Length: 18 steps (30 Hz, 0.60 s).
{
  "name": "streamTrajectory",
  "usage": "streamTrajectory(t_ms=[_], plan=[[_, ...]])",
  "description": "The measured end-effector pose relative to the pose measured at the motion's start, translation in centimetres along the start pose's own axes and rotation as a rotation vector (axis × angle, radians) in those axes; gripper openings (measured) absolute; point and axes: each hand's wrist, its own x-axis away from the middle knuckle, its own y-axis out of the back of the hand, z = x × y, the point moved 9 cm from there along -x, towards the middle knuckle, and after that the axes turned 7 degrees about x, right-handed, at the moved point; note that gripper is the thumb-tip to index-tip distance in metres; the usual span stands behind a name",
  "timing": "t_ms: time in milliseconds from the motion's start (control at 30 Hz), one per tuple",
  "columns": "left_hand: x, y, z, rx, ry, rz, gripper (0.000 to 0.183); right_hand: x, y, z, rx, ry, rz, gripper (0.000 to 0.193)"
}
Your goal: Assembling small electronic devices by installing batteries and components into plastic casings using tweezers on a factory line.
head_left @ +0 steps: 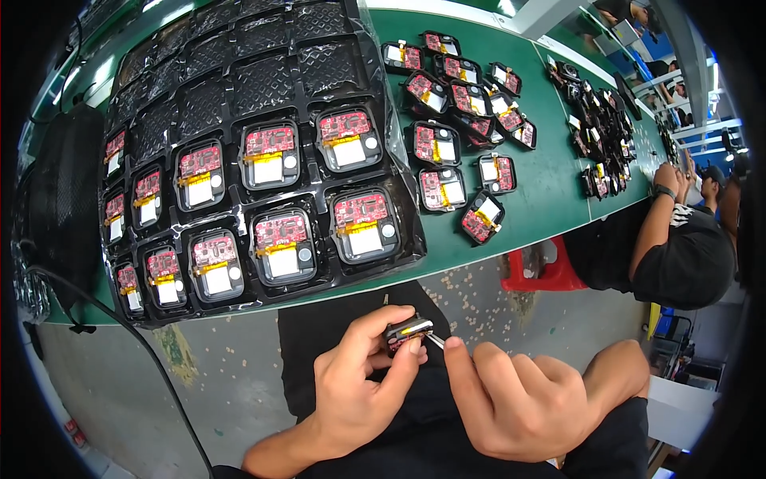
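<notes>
Over my lap, my left hand (365,379) pinches a small black device housing (408,334) between fingers and thumb. The housing is tilted nearly edge-on, with a white and yellow part and a bit of red circuit board showing. My right hand (523,399) is closed round slim metal tweezers (436,341), most of them hidden by the fingers. Their tip meets the housing's right edge; what it touches inside is too small to make out. Ahead, a black plastic tray (319,191) holds several open housings (279,243) with red boards and white batteries.
The tray lies on a green table (511,211). Loose housings (435,144) are heaped right of it, with a darker pile (602,136) farther along. A co-worker in black (678,247) sits at the right near a red stool (542,271). A black cable (152,351) hangs at left.
</notes>
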Motion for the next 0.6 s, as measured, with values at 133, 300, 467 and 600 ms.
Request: streamTrajectory(t_ms=[133,300,467,600], plan=[[-0.2,0.5,0.3,0.07,-0.02,-0.02,0.035,-0.1,-0.3,0.7,0.039,-0.07,-0.045,0.038],[0.3,0.8,0.2,-0.102,-0.126,-0.088,0.035,0.8,-1.6,0.6,-0.043,-0.361,-0.013,0.036],[0.5,-0.9,-2.2,-0.465,-0.358,-0.051,0.036,1.3,-1.5,0.7,-0.052,-0.417,0.131,0.037],[0.6,0.7,-2.4,-0.583,-0.343,-0.136,0.035,1.7,-1.0,1.3,0.045,-0.346,0.105,0.032]])
